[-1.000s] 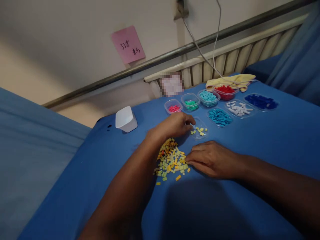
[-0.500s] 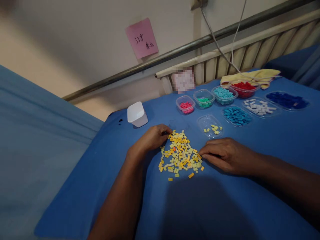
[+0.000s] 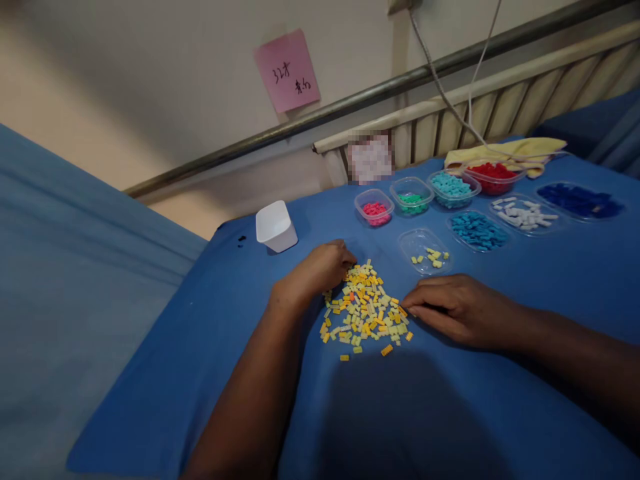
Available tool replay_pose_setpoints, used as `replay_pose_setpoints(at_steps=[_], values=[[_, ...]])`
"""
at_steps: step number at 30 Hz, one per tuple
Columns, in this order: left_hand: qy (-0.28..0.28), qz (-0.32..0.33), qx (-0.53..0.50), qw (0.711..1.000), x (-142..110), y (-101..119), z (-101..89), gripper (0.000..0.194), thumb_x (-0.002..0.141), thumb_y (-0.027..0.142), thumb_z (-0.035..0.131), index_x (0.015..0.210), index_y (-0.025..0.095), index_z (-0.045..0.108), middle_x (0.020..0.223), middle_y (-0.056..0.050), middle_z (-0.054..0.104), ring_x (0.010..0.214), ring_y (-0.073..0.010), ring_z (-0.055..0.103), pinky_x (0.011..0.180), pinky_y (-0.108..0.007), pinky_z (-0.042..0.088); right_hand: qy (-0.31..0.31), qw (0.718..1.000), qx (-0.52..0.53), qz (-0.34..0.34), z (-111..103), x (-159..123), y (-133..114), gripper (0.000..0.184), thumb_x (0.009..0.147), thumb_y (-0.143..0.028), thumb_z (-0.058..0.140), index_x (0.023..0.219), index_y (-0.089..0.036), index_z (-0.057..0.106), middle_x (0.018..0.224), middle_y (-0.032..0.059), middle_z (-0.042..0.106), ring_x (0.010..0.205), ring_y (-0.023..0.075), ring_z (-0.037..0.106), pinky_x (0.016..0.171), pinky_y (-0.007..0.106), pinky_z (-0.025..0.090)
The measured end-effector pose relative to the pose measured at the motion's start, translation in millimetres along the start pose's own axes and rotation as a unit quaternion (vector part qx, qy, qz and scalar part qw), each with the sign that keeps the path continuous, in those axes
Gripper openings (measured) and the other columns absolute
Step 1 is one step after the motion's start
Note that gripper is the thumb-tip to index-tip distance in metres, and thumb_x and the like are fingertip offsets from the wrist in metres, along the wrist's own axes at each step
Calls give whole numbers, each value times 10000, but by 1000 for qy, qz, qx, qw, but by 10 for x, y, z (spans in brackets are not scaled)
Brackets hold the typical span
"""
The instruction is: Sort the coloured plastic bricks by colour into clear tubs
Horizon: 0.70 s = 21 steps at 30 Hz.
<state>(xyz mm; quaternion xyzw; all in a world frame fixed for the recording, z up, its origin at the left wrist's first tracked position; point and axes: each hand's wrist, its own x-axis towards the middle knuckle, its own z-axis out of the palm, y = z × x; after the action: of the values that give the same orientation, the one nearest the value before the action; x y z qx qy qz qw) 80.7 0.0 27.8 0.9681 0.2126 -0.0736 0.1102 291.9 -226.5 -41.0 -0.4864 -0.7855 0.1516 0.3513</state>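
Note:
A loose pile of small yellow toy bricks (image 3: pixel 370 310) in pale and deeper shades lies on the blue cover, with one orange brick (image 3: pixel 351 297) among them. My left hand (image 3: pixel 327 267) is at the pile's far left edge, its fingers curled down onto the bricks; what they hold, if anything, is hidden. At the right edge rests my right hand (image 3: pixel 453 308), thumb and fingers pressed together beside the outer bricks. Whether a brick is between those fingertips cannot be made out. Behind it, a clear shallow tray (image 3: pixel 407 252) holds several pale yellow bricks.
A white tub (image 3: pixel 276 227) stands at the back left. Clear containers of pink (image 3: pixel 376 213), green (image 3: pixel 413 202), light blue (image 3: pixel 451 186), red (image 3: pixel 493 178), blue (image 3: pixel 479 230), white (image 3: pixel 525 215) and dark blue pieces (image 3: pixel 580 200) line the back right, near a yellow cloth (image 3: pixel 505 152).
My left hand has shifted right and slightly away from me over the pile's far edge, its fingers more curled. My right hand stays at the right edge. The view has moved slightly.

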Motion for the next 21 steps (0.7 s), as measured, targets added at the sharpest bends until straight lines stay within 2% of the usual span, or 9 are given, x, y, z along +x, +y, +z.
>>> replay_pose_setpoints(at_steps=[5,9,16,21], values=[[-22,-36,24,999,-33,-11,-67,328,966,102,552,1082,207,841,1094,-79,811,940,-212,704,818,-309,477,2,1000,2,-4,-7,8,-3,227,1143,-252,558,1170,-211,779,961,46,809,862,182,758,780,319,555],[-18,-59,30,998,-55,-13,-84,258,983,160,585,1085,174,821,1068,-106,815,883,-226,697,763,-325,455,-3,1000,3,1,-13,8,-12,248,1147,-262,549,1154,-205,790,965,57,810,857,187,756,786,331,563],[-14,-7,58,998,-30,6,-40,273,978,102,571,1069,183,816,1136,-104,783,943,-217,697,827,-307,490,1,1000,-5,-2,-8,6,-3,251,1141,-262,553,1131,-210,798,957,54,810,849,192,759,781,335,567],[-51,22,92,994,51,-4,-47,272,931,85,610,1056,198,823,1103,-97,769,930,-220,687,801,-298,473,2,1000,-4,0,-5,10,-1,243,1142,-261,559,1152,-207,796,977,56,817,866,190,762,791,336,566]])
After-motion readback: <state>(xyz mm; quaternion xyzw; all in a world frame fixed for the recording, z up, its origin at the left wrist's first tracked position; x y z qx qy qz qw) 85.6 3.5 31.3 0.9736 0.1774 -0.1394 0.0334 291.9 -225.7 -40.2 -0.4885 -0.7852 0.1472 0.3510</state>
